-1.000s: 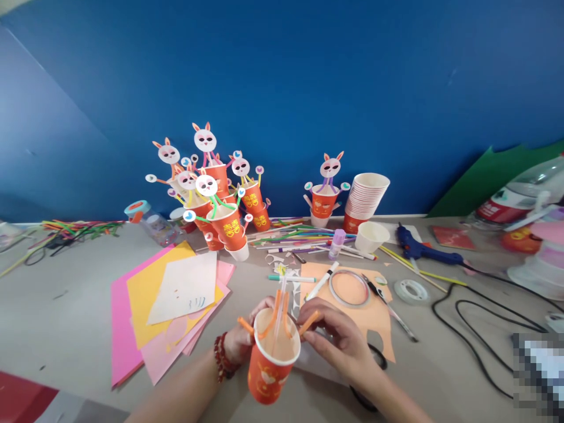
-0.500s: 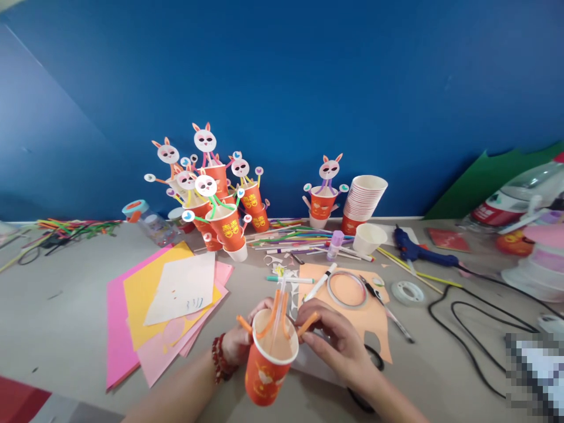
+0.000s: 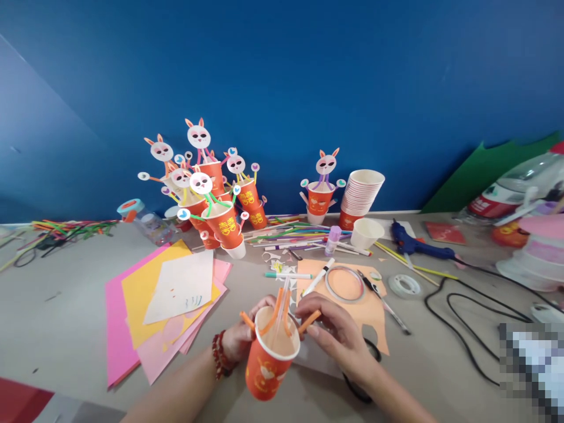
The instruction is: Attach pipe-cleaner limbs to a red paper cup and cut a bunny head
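At the far left of the counter [image 3: 66,317], a tangle of coloured strips [image 3: 83,230] lies near the wall. Next come overlapping sheets: pink paper [image 3: 118,341], yellow paper [image 3: 136,299] and a white sheet [image 3: 180,285] on top. Behind them stands a cluster of rabbit-faced cups [image 3: 225,226].

The left hand [image 3: 240,341], with a red beaded bracelet [image 3: 219,352] at its wrist, has its fingers wrapped around the left side of an orange cup [image 3: 267,376], which is tilted at the front centre. Orange straws [image 3: 247,319] poke out both sides, and a clear straw [image 3: 285,289] rises from inside. The right hand [image 3: 339,332] has its fingers curled at the right-hand straw end; whether they pinch it I cannot tell. Beyond lie peach paper [image 3: 368,308], a tape roll [image 3: 393,286] and a blue glue gun [image 3: 423,247].
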`<state>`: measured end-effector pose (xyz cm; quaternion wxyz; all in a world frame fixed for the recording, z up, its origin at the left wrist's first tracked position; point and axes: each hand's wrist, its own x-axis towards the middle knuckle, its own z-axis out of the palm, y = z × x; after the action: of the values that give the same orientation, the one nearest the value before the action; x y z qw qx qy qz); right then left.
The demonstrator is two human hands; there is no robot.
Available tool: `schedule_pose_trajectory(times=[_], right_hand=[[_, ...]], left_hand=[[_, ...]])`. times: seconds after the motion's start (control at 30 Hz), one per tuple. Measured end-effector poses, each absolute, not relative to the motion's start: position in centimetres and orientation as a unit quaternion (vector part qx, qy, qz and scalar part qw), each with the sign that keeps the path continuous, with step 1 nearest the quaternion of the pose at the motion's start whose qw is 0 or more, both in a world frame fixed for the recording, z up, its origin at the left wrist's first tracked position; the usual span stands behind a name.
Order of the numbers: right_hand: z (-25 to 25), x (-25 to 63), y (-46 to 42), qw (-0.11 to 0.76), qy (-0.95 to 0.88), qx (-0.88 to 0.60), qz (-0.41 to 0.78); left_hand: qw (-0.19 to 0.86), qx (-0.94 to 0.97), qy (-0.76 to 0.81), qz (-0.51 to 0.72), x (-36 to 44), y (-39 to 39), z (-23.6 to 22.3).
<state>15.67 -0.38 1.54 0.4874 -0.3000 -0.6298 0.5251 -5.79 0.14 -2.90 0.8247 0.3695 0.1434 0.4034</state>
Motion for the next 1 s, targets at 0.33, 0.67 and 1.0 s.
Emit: schedule_pose_trajectory(times=[0.33,0.67,1.0], right_hand=[[1.9,16.2,0.0,0.518,-0.589,-0.309,0.539],[2.3,16.4,0.5,0.487,-0.559,-0.325,0.588],[2.5,16.1,0.3,0.476,-0.549,-0.341,0.597]], left_hand=[[0.843,0.345,0.141,0.387,-5.5,0.0,-2.6],[0.868,0.324,0.15,0.345,-4.8,-0.4,-2.2],[0.868,0.325,0.172,0.332,-4.3,-0.3,-2.1]])
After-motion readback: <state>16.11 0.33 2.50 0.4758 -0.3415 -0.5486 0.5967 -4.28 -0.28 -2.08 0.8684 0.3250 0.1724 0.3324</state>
